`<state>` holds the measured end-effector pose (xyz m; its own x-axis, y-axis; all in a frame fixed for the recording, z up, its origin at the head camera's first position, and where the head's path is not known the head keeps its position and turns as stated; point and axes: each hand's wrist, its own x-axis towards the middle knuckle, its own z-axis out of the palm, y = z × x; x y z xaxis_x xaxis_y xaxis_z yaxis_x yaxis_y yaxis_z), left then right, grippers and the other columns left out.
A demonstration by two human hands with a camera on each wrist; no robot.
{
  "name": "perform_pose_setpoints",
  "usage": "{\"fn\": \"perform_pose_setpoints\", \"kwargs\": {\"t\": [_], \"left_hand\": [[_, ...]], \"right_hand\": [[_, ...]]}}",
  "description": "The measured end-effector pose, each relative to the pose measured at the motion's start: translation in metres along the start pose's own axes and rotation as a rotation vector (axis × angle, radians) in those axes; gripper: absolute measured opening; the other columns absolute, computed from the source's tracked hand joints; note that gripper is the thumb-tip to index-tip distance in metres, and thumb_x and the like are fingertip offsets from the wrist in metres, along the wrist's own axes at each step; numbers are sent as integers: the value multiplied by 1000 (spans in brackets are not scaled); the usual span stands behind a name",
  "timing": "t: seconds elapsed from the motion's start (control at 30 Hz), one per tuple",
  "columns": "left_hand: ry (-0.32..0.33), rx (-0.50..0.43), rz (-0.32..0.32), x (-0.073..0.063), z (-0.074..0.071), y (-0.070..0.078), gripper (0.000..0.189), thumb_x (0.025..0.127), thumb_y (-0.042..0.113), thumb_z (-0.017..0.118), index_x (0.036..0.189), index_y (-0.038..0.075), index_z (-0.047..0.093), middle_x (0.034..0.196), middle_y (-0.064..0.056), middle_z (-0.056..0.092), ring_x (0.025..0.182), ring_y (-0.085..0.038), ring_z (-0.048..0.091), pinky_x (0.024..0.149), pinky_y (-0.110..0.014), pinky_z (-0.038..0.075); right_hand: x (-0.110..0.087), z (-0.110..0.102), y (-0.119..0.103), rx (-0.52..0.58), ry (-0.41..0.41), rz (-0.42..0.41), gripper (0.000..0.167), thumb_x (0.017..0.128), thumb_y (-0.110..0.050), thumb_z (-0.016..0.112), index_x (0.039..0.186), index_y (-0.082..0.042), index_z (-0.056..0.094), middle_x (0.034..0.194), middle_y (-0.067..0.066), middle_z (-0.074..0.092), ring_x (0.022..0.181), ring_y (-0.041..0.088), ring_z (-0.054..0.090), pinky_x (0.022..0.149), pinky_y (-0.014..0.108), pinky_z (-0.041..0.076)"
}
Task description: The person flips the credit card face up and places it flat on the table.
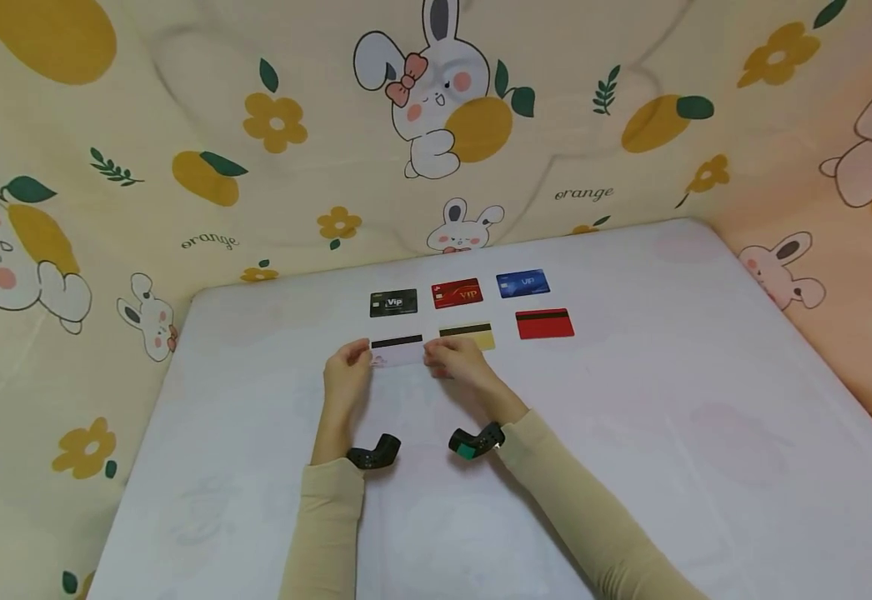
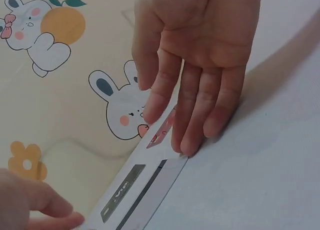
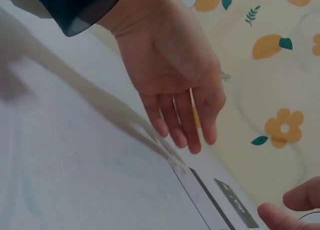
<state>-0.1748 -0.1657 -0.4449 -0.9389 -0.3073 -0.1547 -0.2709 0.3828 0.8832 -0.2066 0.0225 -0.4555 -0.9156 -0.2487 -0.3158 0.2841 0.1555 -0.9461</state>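
Beige fabric sleeves (image 1: 586, 504) lead to left hand (image 1: 345, 367) and right hand (image 1: 462, 358), both grips unclenched at opposite ends of a black-striped white rectangular card (image 1: 398, 352) on the white tabletop (image 1: 256, 433), which light, even nudges should square.

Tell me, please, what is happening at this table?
A person's left hand and right hand are at opposite short ends of a white card with a dark stripe. It is in the nearer row on a white table, beside a yellow card partly covered by the right hand, and a red striped card. In the farther row lie a black VIP card, a red VIP card and a blue VIP card.
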Motion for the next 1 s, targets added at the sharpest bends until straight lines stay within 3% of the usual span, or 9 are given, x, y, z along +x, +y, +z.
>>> {"fn": "perform_pose_setpoints", "kwargs": {"t": [0.27, 0.47, 0.67, 0.83, 1.0], "left_hand": [[9, 37, -20, -2, 3, -1, 38, 93, 15, 48, 123, -2, 62, 125, -23, 65, 120, -34, 59, 104, -45, 44], [14, -10, -33, 1, 4, -4, 37, 93, 13, 48, 121, -4, 63, 126, -25, 63, 124, -34, 56, 107, -46, 43], [-2, -53, -80, 2, 4, -6, 38, 93, 14, 48, 124, -4, 61, 130, -24, 61, 130, -32, 51, 111, -45, 40], [48, -60, -60, 2, 7, -5, 36, 92, 10, 52, 123, -5, 62, 122, -24, 66, 116, -32, 61, 101, -39, 48], [107, -109, -40, 2, 10, -8, 31, 87, 2, 62, 117, -6, 65, 114, -25, 69, 102, -29, 70, 83, -19, 53]], "right_hand": [[1, 6, -2, 129, 48, 82, 32, 99, -15, 52, 118, 9, 62, 104, 17, 68, 76, 8, 63, 68, 19, 56], [-2, 9, -1, 176, 70, 133, 33, 99, -17, 50, 123, 3, 60, 121, 19, 64, 82, 10, 63, 72, 19, 57], [-3, 11, 2, 260, 79, 175, 33, 98, -19, 52, 124, 1, 60, 122, 16, 64, 84, 11, 62, 72, 18, 54], [-1, 9, 4, 291, 75, 180, 32, 98, -20, 52, 122, 0, 60, 119, 14, 65, 85, 12, 63, 72, 18, 54], [0, 7, 4, 315, 74, 186, 30, 98, -18, 53, 120, 0, 61, 117, 14, 66, 83, 11, 64, 71, 18, 54]]}}
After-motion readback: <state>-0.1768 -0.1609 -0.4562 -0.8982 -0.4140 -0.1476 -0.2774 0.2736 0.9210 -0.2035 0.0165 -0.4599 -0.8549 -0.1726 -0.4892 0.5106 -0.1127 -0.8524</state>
